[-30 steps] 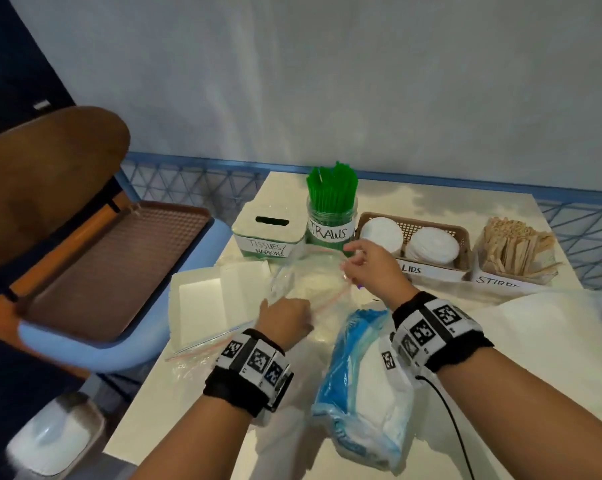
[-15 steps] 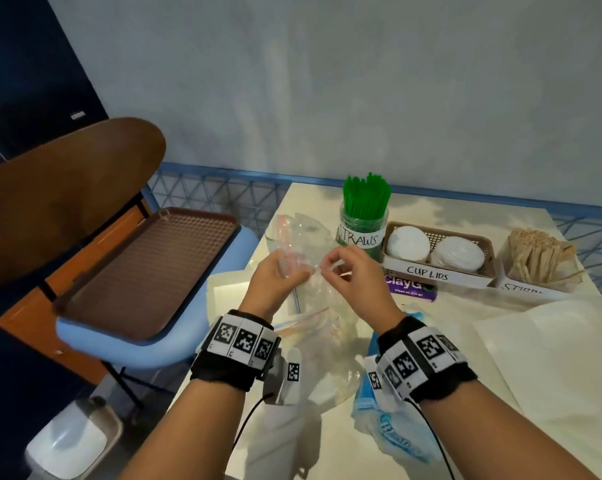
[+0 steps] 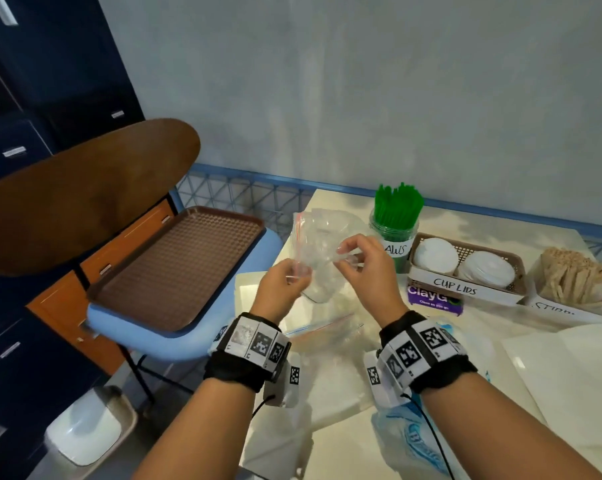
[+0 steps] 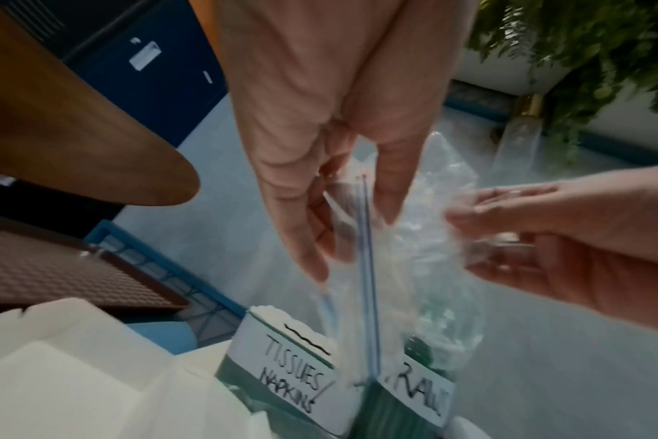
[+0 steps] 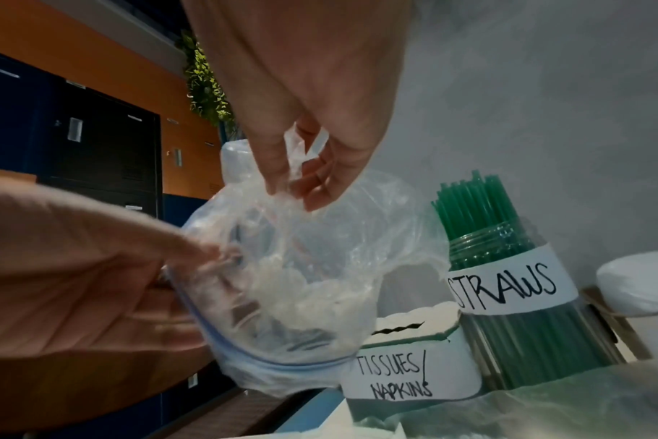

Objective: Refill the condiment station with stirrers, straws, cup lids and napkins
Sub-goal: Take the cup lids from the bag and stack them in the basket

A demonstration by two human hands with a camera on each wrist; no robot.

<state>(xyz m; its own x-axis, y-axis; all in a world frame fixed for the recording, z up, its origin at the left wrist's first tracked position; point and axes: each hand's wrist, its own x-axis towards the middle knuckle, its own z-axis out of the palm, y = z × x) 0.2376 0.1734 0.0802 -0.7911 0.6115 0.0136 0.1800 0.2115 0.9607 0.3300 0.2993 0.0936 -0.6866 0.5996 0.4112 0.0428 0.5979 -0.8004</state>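
Observation:
Both hands hold a clear zip bag (image 3: 322, 249) up above the table, in front of the station. My left hand (image 3: 285, 282) pinches its zip edge (image 4: 365, 237). My right hand (image 3: 361, 261) pinches the crumpled plastic (image 5: 293, 166) higher up. The bag (image 5: 301, 276) looks almost empty. Behind it stand the white box marked TISSUES/NAPKINS (image 5: 402, 365), the jar of green straws (image 3: 394, 223), the brown basket of white cup lids (image 3: 465, 265) and the box of wooden stirrers (image 3: 573, 282).
A blue pack of tissues (image 3: 410, 434) lies on the table under my right wrist. Another zip bag (image 3: 323, 330) and white sheets (image 3: 562, 372) lie on the table. A brown tray (image 3: 174, 268) sits on a blue chair at left. A purple packet (image 3: 434, 299) fronts the lids.
Both hands lifted the clear zip bag off the table and raised it in front of the napkin box and straws. My head view has tilted up and left.

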